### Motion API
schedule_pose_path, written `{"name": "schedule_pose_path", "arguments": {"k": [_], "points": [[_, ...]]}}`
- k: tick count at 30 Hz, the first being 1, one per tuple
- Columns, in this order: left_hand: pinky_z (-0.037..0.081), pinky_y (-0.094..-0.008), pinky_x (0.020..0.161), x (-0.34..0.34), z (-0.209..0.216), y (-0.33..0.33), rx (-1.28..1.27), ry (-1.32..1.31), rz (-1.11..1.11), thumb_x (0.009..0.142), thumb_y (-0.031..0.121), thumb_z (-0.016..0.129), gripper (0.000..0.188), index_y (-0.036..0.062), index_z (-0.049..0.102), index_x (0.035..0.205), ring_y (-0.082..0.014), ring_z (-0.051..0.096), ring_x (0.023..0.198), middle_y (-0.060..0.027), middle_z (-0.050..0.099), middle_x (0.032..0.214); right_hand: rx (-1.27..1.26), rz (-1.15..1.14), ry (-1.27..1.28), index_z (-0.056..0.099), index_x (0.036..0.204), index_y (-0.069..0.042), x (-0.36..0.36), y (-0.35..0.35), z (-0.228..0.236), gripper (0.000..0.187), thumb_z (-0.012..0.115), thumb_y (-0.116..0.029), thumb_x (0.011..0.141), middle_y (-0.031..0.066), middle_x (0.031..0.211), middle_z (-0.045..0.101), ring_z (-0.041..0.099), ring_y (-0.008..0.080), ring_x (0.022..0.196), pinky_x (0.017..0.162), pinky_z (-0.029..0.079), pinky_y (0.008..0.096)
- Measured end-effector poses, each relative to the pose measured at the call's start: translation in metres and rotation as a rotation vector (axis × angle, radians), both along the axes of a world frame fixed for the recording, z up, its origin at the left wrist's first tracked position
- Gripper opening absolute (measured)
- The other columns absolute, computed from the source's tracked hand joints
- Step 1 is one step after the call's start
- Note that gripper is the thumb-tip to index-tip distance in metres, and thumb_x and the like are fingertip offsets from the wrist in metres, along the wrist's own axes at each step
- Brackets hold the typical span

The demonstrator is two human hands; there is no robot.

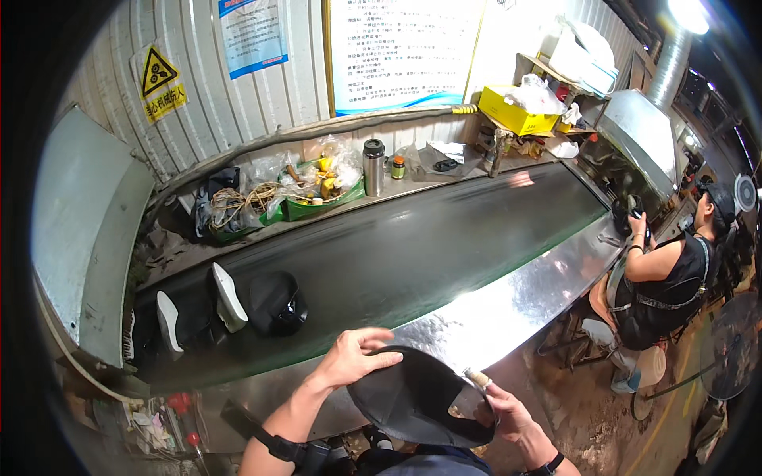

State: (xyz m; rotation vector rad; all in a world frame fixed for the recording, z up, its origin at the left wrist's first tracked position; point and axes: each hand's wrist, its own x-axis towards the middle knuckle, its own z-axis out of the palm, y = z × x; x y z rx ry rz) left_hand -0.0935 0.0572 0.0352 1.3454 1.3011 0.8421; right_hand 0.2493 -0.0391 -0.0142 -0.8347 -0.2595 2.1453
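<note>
Close to my body, both hands hold a black cap (413, 397), its hollow inside facing up. My left hand (349, 358) grips the left rim, thumb on the edge and fingers partly stretched out. At the right end my right hand (508, 412) pinches the rim, where a beige wrapped piece (478, 378) shows at the fingertips; I cannot tell if it is a finger wrap. A dark belt (397, 246) lies beyond. On its left part rest two white, long, curved pieces (169, 321) on dark material and a black cap-like piece (278, 303) with a shiny part.
A metal ledge (476, 317) edges the belt. Behind stand a steel flask (374, 168), a small jar (398, 167) and plastic bags (317, 178). A metal housing (91, 238) bounds the left. At far right a seated person (675, 270) handles a black object near a hood (639, 139).
</note>
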Motion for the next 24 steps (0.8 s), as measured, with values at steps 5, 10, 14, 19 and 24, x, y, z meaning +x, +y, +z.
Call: {"name": "schedule_pose_path", "arguments": {"k": [5, 10, 14, 19, 24], "points": [[0.048, -0.0239, 0.064, -0.003, 0.007, -0.015, -0.045, 0.065, -0.104, 0.091, 0.019, 0.075, 0.023, -0.0024, 0.076, 0.099, -0.0047, 0.057, 0.071, 0.0000, 0.070, 0.079, 0.038, 0.046, 0.105, 0.047, 0.139, -0.009, -0.007, -0.009, 0.001, 0.043, 0.059, -0.012, 0.098, 0.0003, 0.072, 0.050, 0.049, 0.0130, 0.067, 0.062, 0.039, 0.0280], [0.052, -0.0244, 0.070, -0.017, -0.006, -0.019, -0.245, -0.253, -0.111, 0.100, 0.030, 0.063, 0.036, -0.0031, 0.072, 0.111, -0.0070, 0.063, 0.080, -0.0048, 0.072, 0.091, -0.031, 0.092, 0.243, 0.048, 0.141, -0.009, -0.005, -0.014, -0.018, 0.044, 0.058, -0.012, 0.098, -0.0008, 0.070, 0.048, 0.049, 0.0122, 0.066, 0.061, 0.038, 0.0279], [0.044, -0.0323, 0.099, -0.022, -0.005, -0.040, -0.276, -0.404, -0.043, 0.103, 0.043, 0.052, 0.053, -0.0017, 0.059, 0.131, -0.0121, 0.054, 0.118, -0.0073, 0.065, 0.121, -0.106, -0.033, 0.133, 0.047, 0.142, -0.006, -0.004, -0.018, -0.011, 0.047, 0.059, -0.012, 0.097, -0.0004, 0.078, 0.054, 0.051, 0.0120, 0.070, 0.064, 0.042, 0.0278], [0.053, -0.0415, 0.092, -0.043, -0.065, -0.073, -0.628, -0.492, 0.463, 0.101, 0.056, 0.046, 0.068, -0.0055, 0.057, 0.126, -0.0243, 0.067, 0.100, -0.0164, 0.068, 0.114, 0.408, -0.137, -0.522, 0.043, 0.143, 0.001, -0.025, -0.012, 0.009, 0.052, 0.062, -0.009, 0.095, 0.0073, 0.117, 0.064, 0.063, 0.0175, 0.097, 0.084, 0.052, 0.0349], [0.053, -0.0373, 0.089, -0.042, -0.116, -0.049, -0.741, -0.775, 0.332, 0.101, 0.050, 0.051, 0.060, -0.0058, 0.063, 0.117, -0.0224, 0.068, 0.098, -0.0141, 0.072, 0.106, 1.604, 0.299, -1.126, 0.066, 0.098, -0.006, -0.048, -0.028, -0.055, 0.016, 0.072, -0.009, 0.083, 0.0086, 0.079, 0.061, 0.063, 0.0295, 0.081, 0.097, 0.052, 0.0459]]}}
